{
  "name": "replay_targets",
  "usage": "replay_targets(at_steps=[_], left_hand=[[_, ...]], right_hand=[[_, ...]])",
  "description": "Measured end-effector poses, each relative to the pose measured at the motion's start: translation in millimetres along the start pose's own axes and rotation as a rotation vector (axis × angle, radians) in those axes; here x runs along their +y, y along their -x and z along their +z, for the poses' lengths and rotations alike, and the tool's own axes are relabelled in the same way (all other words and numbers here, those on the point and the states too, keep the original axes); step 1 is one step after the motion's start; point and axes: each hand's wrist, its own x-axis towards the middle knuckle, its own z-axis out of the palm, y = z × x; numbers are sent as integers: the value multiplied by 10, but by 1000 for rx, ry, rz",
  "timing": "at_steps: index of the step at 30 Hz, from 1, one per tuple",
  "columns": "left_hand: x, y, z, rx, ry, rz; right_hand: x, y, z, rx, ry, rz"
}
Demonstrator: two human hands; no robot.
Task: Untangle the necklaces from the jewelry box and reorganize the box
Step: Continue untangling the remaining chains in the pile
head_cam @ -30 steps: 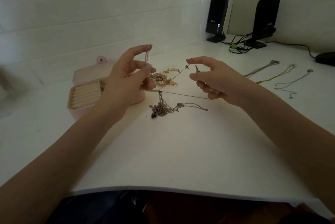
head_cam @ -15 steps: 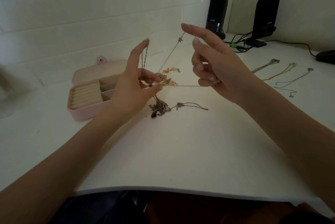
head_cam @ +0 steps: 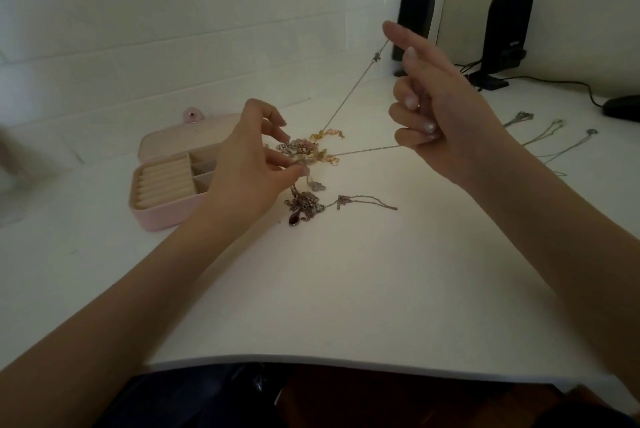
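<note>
Untangling is in hand: right hand [head_cam: 446,119] pinches a taut chain [head_cam: 349,95] raised off the counter [head_cam: 346,289], left hand [head_cam: 249,168] pinches the knot [head_cam: 304,150] beside the open box [head_cam: 162,185]; next, probably, loosening that knot gently.

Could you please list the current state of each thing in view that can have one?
jewelry box: open, lid back, on the table.
thin chain: pulled taut from the tangle.
tangle of necklaces: still knotted.
left hand: pinches the tangle.
right hand: raised, holds the thin chain.
three necklaces: laid out apart.
</note>
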Motion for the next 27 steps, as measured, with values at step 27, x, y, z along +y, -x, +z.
replay_targets(at_steps=[27], left_hand=[[30,-69,-20,-105,266,-202]], right_hand=[[102,-125,-175,265,59,208]])
